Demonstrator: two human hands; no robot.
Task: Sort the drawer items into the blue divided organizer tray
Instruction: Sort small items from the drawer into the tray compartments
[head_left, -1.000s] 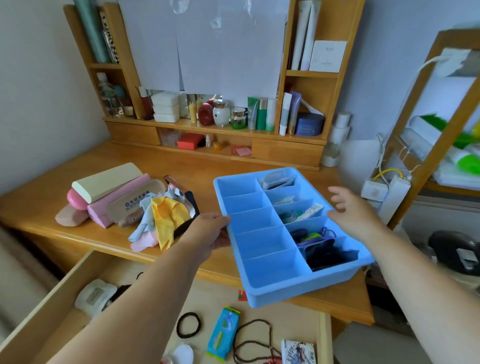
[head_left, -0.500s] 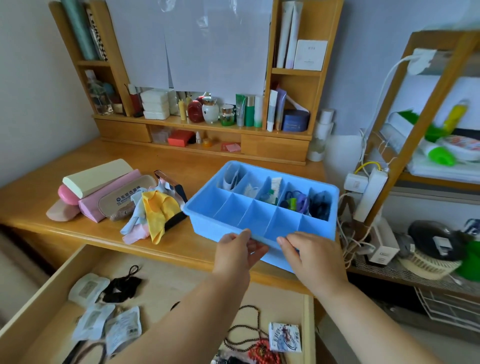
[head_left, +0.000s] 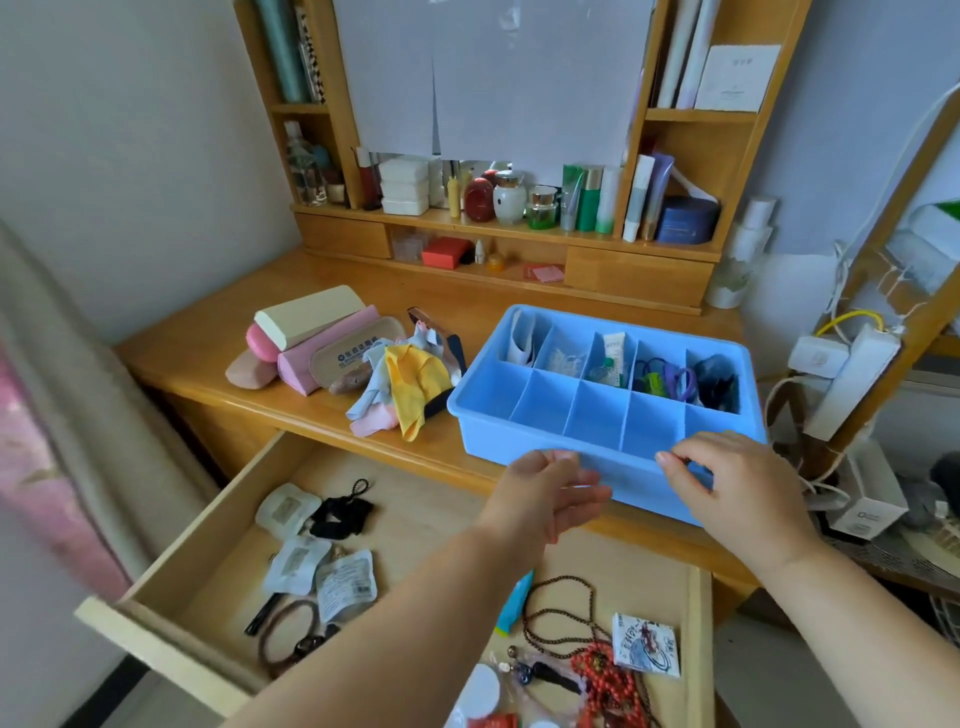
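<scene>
Blue organizer tray (head_left: 602, 410) is being rested on the bench (head_left: 311, 410), centre-right | left hand (head_left: 545, 493) relaxed, nothing held | right hand (head_left: 737, 488) is touching the near wall, grip unclear | risk: overhanging near edge is being left tippable into the open drawer (head_left: 218, 566).

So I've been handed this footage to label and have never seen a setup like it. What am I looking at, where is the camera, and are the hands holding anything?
There is no machine: a person wears a wide-angle camera on the head, looking forward and down at their own hands. The single current picture shows a wooden desk with an open drawer below it. On the desk sits the blue divided tray; its far row of compartments holds small items, the near row looks empty. The left hand and right hand are at the tray's near wall. The right fingers curl at the rim; whether the left actually touches is hard to tell. Loose items lie in the drawer, among them a black scrunchie.
</scene>
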